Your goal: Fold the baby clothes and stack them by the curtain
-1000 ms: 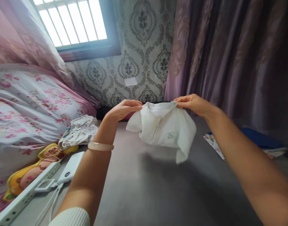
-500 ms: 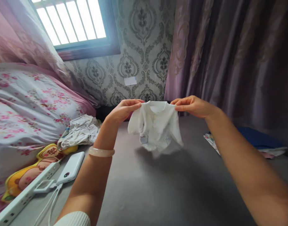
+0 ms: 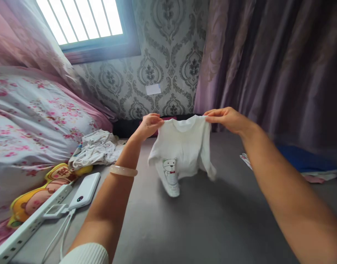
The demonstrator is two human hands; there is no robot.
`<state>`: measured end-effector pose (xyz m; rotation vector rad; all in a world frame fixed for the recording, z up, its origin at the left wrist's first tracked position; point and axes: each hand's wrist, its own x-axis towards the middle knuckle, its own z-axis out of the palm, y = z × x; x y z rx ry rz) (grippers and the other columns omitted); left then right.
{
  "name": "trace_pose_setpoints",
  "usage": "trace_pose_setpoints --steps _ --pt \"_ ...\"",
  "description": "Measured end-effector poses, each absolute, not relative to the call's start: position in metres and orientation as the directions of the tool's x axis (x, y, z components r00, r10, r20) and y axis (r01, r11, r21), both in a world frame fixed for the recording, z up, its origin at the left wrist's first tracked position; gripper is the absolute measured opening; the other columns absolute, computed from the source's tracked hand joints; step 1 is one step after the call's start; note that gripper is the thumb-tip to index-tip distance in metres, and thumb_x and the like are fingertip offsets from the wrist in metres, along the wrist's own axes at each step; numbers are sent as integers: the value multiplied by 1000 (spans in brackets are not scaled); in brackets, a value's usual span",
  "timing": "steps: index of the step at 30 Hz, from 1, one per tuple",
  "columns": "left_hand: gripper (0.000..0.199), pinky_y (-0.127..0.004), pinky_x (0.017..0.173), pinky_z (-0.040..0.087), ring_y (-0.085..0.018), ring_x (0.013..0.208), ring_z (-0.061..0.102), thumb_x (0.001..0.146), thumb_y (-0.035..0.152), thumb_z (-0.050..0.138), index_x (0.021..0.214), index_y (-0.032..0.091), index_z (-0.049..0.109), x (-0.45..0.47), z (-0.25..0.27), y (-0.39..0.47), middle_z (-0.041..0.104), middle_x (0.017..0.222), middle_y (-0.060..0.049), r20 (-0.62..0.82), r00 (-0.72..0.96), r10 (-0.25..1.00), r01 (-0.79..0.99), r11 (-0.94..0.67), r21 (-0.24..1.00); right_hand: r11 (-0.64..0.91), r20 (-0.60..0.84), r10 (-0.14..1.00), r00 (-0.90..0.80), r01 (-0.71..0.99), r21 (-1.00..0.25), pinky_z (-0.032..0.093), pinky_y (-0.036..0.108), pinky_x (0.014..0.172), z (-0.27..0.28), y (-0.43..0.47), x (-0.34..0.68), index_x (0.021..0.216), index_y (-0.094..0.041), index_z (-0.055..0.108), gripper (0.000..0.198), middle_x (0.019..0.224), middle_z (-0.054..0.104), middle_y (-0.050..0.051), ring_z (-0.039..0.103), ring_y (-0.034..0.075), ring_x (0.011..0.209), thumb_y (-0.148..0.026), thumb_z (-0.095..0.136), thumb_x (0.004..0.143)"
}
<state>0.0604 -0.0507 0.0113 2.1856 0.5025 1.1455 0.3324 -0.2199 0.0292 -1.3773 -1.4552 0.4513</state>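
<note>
A small white long-sleeved baby shirt [image 3: 185, 146] hangs upright in the air over the grey bed surface, its neckline at the top. On its lower left shows a printed bear with a red bow tie. My left hand [image 3: 150, 124] pinches the shirt at the left shoulder, and a pale bangle [image 3: 123, 171] circles that wrist. Thumb and fingers of my right hand [image 3: 226, 118] grip the opposite shoulder. The cloth spreads between both hands, with the sleeves dangling at either side.
Left on the grey sheet [image 3: 157, 227] lie crumpled white printed clothes [image 3: 98, 148], a yellow cartoon cushion [image 3: 33, 198], a white power strip [image 3: 28, 225] and a power bank [image 3: 84, 190] with cables. Folded clothes with a blue piece [image 3: 306, 159] sit at right. Purple curtains [image 3: 253, 58] hang behind.
The shirt has swung and spread out, so the bear print now shows more fully. My left hand has shifted slightly left. Both hands keep their hold on the shoulders.
</note>
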Motion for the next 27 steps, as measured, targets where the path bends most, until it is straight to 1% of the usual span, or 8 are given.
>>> trace_pose_setpoints --steps 3,7,11,13,17,21,23,27 --pt "25 -36 95 45 -23 111 56 76 41 69 78 17 74 62 11 -46 64 114 -11 639 528 559 -64 -725 686 297 435 876 209 476 -828 53 37 82 30 -218 334 75 -26 75 31 87 72 3 64 24 95 -53 81 61" --pt "25 -37 94 45 -21 106 56 80 43 65 82 19 73 65 16 -45 61 118 -8 750 393 532 -120 -779 615 371 500 821 275 409 -834 53 40 84 31 -216 336 82 -28 75 31 95 72 3 65 24 95 -53 78 65" --pt "18 -40 100 38 -24 114 50 77 38 69 70 22 71 69 17 -46 65 108 -6 787 374 491 70 -861 504 284 437 869 234 488 -825 54 40 84 29 -213 338 76 -26 75 31 94 73 3 65 25 96 -51 83 58" --pt "16 -40 101 38 -25 117 47 76 37 69 70 22 71 70 16 -47 63 112 -6 798 321 510 134 -858 495 313 476 848 232 505 -804 53 39 86 28 -212 338 75 -26 75 31 99 72 3 64 25 98 -51 82 59" --pt "19 -37 95 42 -25 114 50 77 38 67 72 20 71 70 16 -47 62 115 -8 728 432 532 91 -829 552 306 478 835 272 493 -815 54 38 80 27 -210 342 79 -27 75 32 96 72 3 65 25 95 -54 80 62" --pt "22 -37 98 41 -24 116 49 78 40 65 77 19 73 69 19 -44 58 120 -8 723 413 554 65 -810 583 278 451 832 323 460 -843 54 36 77 26 -208 346 83 -27 75 32 91 72 4 66 22 88 -52 80 63" --pt "20 -38 99 39 -25 116 49 75 38 68 75 19 73 70 17 -39 59 117 -9 710 445 546 87 -815 573 244 437 832 341 482 -842 54 36 75 25 -206 348 79 -25 75 31 88 72 4 66 22 86 -50 82 61" --pt "16 -39 102 37 -24 115 49 75 34 67 77 20 74 78 10 -25 58 113 -9 754 313 578 157 -814 559 307 546 736 400 522 -796 54 37 77 20 -200 350 74 -25 74 29 90 73 4 65 24 91 -50 80 61"
